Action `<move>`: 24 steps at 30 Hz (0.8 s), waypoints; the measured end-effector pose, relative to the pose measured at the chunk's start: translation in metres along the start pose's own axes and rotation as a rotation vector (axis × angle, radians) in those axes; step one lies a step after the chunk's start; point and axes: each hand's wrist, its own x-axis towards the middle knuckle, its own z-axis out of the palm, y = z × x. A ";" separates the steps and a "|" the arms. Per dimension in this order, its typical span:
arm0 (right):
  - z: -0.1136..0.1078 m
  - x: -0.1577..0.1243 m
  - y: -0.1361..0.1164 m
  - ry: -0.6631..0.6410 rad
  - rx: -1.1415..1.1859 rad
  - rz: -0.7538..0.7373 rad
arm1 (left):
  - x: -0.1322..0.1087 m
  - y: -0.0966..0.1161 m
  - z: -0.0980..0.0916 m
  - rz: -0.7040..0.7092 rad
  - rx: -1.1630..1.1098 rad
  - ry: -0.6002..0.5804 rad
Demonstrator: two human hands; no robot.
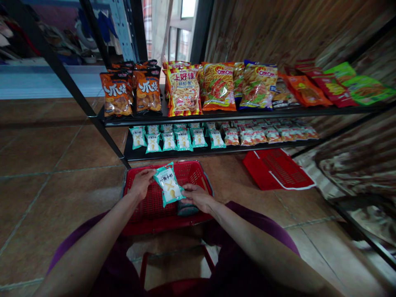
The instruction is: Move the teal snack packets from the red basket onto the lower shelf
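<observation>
A small teal-and-white snack packet [168, 185] is held up in front of me, tilted, over a red plastic basket [154, 225]. My left hand [142, 183] pinches its upper left corner. Fingers of my right hand [198, 197] grip the lower right edge. Inside the basket, partly hidden below my right hand, lies a dark teal item [187, 209] whose kind I cannot make out. Similar teal packets [169, 141] stand in rows on the lower shelf just beyond the basket.
A black metal rack [185, 119] spans the view ahead. Its upper shelf bears larger snack bags [185, 90]; red-and-white packets [253, 136] fill the lower shelf's right part. Another red basket [278, 169] with a white handle rests on the tiled floor to the right.
</observation>
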 end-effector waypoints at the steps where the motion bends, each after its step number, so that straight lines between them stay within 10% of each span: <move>1: 0.002 0.000 0.002 -0.003 -0.017 0.001 | 0.000 0.000 0.000 0.000 -0.002 0.016; 24: 0.009 0.024 -0.012 0.043 0.025 -0.097 | 0.000 -0.027 0.002 0.218 0.486 -0.216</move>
